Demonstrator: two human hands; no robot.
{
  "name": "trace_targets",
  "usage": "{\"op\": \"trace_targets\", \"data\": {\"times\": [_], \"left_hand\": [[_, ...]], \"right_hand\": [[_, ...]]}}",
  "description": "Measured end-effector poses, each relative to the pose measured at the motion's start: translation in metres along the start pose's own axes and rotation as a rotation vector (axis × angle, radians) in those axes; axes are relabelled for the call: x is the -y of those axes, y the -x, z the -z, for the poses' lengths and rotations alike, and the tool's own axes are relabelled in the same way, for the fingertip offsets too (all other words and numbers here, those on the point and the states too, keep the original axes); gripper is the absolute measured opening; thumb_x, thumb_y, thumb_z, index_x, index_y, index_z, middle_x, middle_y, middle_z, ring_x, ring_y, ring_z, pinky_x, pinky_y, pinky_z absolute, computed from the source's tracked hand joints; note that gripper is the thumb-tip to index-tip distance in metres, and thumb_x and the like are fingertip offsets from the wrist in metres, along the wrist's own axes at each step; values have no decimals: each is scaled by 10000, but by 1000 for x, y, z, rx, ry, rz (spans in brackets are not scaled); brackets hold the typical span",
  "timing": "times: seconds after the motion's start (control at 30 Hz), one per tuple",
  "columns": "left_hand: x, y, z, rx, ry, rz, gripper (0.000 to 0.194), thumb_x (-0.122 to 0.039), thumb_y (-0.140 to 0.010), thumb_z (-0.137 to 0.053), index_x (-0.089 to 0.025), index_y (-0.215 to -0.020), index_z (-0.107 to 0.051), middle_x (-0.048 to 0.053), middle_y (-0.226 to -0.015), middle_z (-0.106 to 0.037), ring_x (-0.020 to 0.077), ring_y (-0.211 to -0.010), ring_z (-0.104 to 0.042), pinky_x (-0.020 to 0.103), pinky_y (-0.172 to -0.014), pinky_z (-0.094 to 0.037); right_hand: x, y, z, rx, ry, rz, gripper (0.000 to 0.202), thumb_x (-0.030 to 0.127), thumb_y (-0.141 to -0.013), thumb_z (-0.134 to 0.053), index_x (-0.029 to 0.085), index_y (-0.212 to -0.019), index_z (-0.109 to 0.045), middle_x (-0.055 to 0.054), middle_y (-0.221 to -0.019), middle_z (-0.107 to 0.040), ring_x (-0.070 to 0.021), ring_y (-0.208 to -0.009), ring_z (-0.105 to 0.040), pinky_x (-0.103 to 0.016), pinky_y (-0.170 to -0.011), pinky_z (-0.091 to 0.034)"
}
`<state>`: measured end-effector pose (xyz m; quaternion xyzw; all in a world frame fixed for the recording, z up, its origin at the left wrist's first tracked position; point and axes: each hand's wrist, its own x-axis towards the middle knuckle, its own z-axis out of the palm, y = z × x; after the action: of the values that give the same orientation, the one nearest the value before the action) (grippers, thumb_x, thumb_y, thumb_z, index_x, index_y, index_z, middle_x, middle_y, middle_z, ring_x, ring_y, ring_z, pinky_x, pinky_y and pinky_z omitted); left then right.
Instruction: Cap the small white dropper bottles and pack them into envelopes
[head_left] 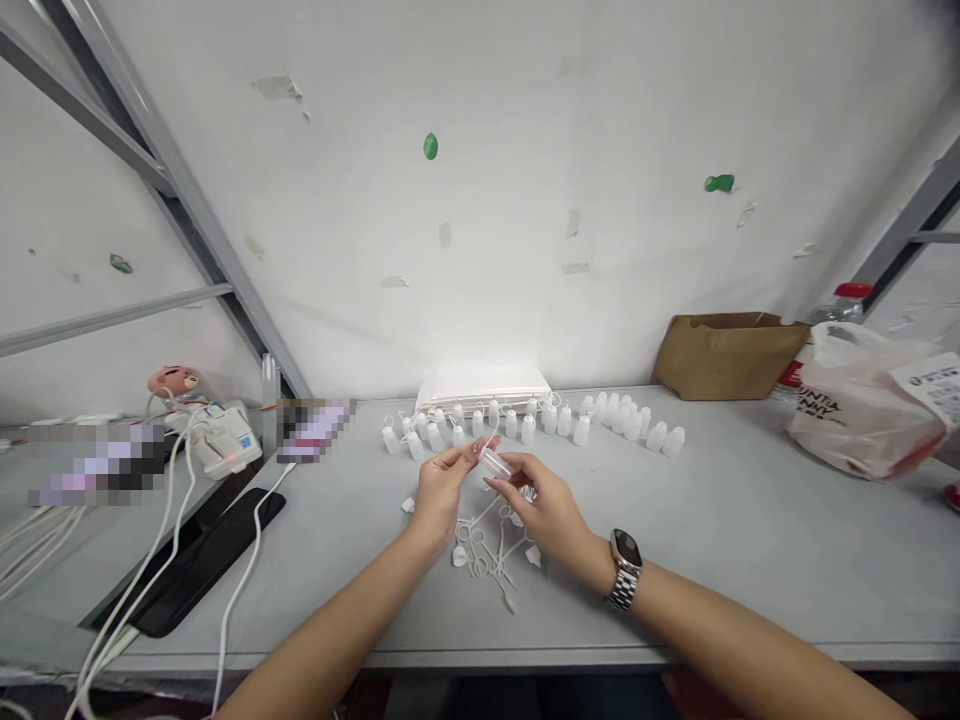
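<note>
My right hand (551,505) is closed around a small translucent plastic bottle (496,463), which lies tilted between thumb and fingers. At the bottle's upper left end, my left hand (442,490) pinches a white tethered cap, largely hidden by the fingertips; its thin strap (493,430) sticks up above them. Beneath both hands is a loose pile of white tethered caps (480,545) with rings and straps. Behind the hands stand several small bottles with caps and loops (527,430). Farther right is a group of similar bottles (634,424), seemingly without straps.
A white lit box (484,385) stands against the wall. To the right are a brown paper bag (727,360), a plastic carrier bag (862,420) and a red-capped bottle (853,292). On the left lie a black flat object (210,565), white cables (251,560) and a blurred phone-like screen (315,428).
</note>
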<state>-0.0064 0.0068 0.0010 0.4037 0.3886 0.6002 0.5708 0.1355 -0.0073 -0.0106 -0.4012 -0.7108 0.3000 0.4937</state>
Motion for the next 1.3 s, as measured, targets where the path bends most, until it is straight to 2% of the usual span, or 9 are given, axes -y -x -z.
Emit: {"op": "trace_targets", "data": {"times": [0.17,0.27,0.43,0.63,0.77,0.97,1.1,1.2,1.3], "left_hand": [[0,-1,-1,42,85,51,232,-347,-653,-750,-141,-759,-740,104,-899,-745,260,-1006,-621,391,-977,-379],[-1,0,-2,84,130,88,223,-346,-662,-746,-144,-756,-734,101,-902,-743,249,-978,-632,387,-962,-389],[2,2,-2,145,115,91,233,-358,-703,-711,-139,-781,-733,104,-915,-737,238,-957,-628,371,-931,-401],[6,1,-1,164,18,41,285,-414,-735,-665,-142,-768,-739,116,-964,-730,255,-950,-627,389,-928,-398],[1,-3,-1,147,-42,-2,291,-415,-745,-657,-152,-835,-745,107,-1017,-723,268,-1078,-575,383,-999,-340],[-7,-2,1,149,-122,-68,294,-410,-782,-617,-183,-933,-729,79,-1101,-697,253,-1150,-536,369,-1019,-326],[-6,0,2,136,-133,-47,242,-364,-758,-654,-178,-890,-737,77,-1019,-728,250,-1073,-590,373,-995,-359],[-5,1,2,93,-123,-54,226,-359,-748,-665,-173,-848,-744,75,-972,-740,249,-1043,-605,375,-987,-368],[-4,2,1,119,-70,-32,218,-355,-744,-672,-172,-837,-746,77,-984,-737,251,-1059,-595,377,-990,-367]], "right_hand": [[-9,5,-2,-64,258,228,160,319,-887,-495,188,-930,-575,-51,-742,-630,-181,-652,-582,-321,-626,-494],[-7,6,-2,-59,236,237,168,337,-890,-487,194,-911,-574,-45,-721,-622,-174,-632,-575,-307,-606,-483],[2,6,-1,-7,-28,-11,185,378,-849,-549,199,-825,-590,-4,-664,-610,-146,-587,-554,-276,-569,-451],[5,-9,6,93,-594,-429,309,459,-697,-696,168,-700,-592,21,-574,-593,-109,-477,-522,-245,-479,-411],[5,-18,15,180,-710,-504,383,511,-727,-645,142,-631,-603,-16,-583,-615,-89,-453,-513,-229,-459,-411],[2,-17,19,245,-934,-657,400,499,-774,-613,112,-686,-661,-24,-544,-619,-63,-415,-501,-187,-426,-399],[3,-15,15,242,-858,-606,418,536,-745,-621,124,-682,-656,-40,-583,-646,-92,-466,-543,-218,-472,-437],[8,-13,13,168,-647,-467,378,527,-715,-649,149,-712,-653,-24,-627,-654,-117,-540,-574,-250,-551,-469],[11,-10,11,113,-451,-373,298,463,-723,-669,167,-742,-650,-2,-623,-632,-129,-562,-568,-263,-571,-465]]}}
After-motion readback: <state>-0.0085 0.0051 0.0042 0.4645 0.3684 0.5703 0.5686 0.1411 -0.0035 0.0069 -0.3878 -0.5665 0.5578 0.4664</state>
